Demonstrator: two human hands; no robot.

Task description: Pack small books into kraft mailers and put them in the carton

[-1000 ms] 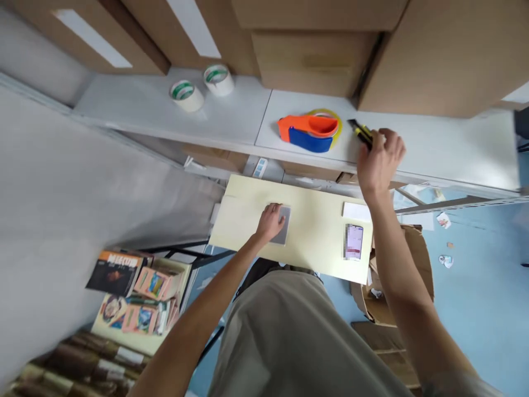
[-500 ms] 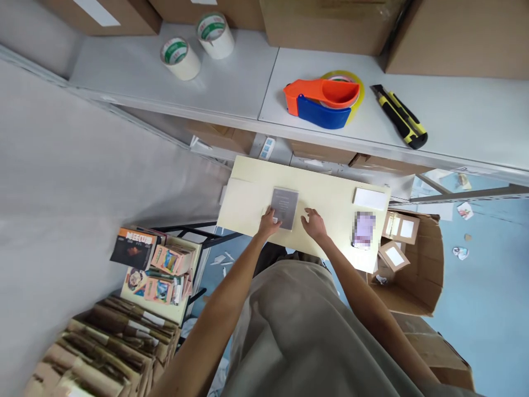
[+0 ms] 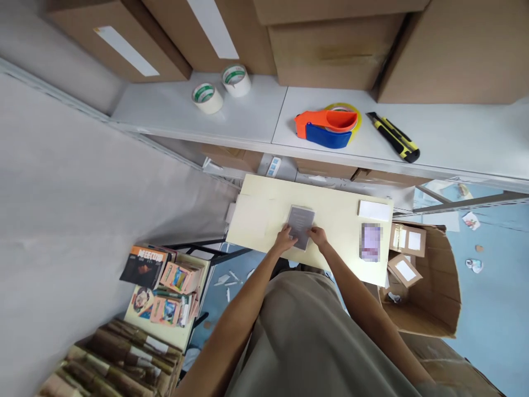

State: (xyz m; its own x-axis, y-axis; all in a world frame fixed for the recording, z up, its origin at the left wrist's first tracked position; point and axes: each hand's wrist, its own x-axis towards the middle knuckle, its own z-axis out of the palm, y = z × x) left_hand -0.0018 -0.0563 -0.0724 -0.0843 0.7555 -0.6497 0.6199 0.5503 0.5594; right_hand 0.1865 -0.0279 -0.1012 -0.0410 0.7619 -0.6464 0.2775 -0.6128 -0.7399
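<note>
A grey book [image 3: 302, 220] with faint print on its cover lies on the cream table [image 3: 264, 193]. My left hand [image 3: 285, 239] grips its left edge near the lower corner, the thumb across the cover. At the right edge, my right hand [image 3: 318, 236] pinches the book between thumb and fingers. The fingertips under the book are hidden. To the right on the same table are a flat white box [image 3: 373, 210] and a blurred-out purple item [image 3: 371, 242].
Above the table, a grey shelf [image 3: 173, 122] bears tape rolls [image 3: 207, 98], an orange and blue tape dispenser [image 3: 326, 128], a utility knife [image 3: 394, 138] and cardboard boxes. An open carton [image 3: 440, 281] stands right of the table. Books [image 3: 177, 277] and folded cardboard [image 3: 119, 353] sit at left.
My right hand has come in from beside the book and taken hold of its right edge. The book has turned slightly, and the view has shifted upward.
</note>
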